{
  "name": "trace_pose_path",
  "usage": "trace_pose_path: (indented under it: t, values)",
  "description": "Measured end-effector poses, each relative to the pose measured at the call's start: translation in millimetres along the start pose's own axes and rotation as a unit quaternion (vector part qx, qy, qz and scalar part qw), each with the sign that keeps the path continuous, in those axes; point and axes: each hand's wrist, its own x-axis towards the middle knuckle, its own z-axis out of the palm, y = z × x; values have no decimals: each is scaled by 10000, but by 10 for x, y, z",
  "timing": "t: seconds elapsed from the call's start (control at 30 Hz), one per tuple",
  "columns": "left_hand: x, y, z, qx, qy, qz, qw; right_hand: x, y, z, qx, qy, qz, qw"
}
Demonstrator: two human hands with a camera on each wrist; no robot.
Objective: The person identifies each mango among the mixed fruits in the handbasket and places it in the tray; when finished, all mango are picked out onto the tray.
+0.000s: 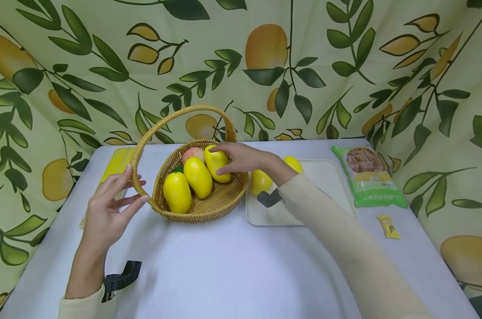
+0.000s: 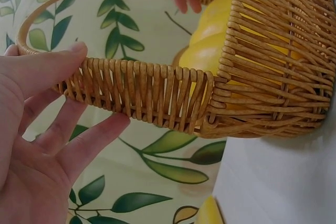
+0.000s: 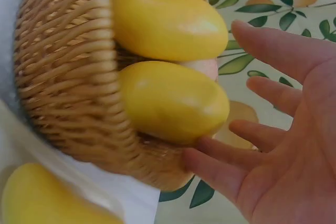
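Observation:
A wicker basket with an arched handle stands on the white table, left of the middle. Inside lie three yellow mangoes, the left one, the middle one and the right one, with a pinkish peach behind them and a bit of something green. My left hand pinches the handle's left side between thumb and fingers. Over the right mango hovers my right hand, its fingers spread and loosely bent; in the right wrist view its fingertips reach the mango's end.
Right of the basket is a white tray bearing a yellow mango and another yellow fruit, partly behind my right wrist. Farther right lie a green food bag and a small yellow sachet. A yellow packet lies behind my left hand.

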Motion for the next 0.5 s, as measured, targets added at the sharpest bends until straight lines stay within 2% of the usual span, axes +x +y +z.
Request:
trace_pose_path:
  t: [0.27, 0.5]
  values:
    - [-5, -6, -10, -12, 19, 1, 10000, 148, -195, -116, -236, -402, 504, 9976]
    - [-1, -4, -9, 18, -13, -78, 10000, 217, -295, -159, -407, -469, 774, 9951]
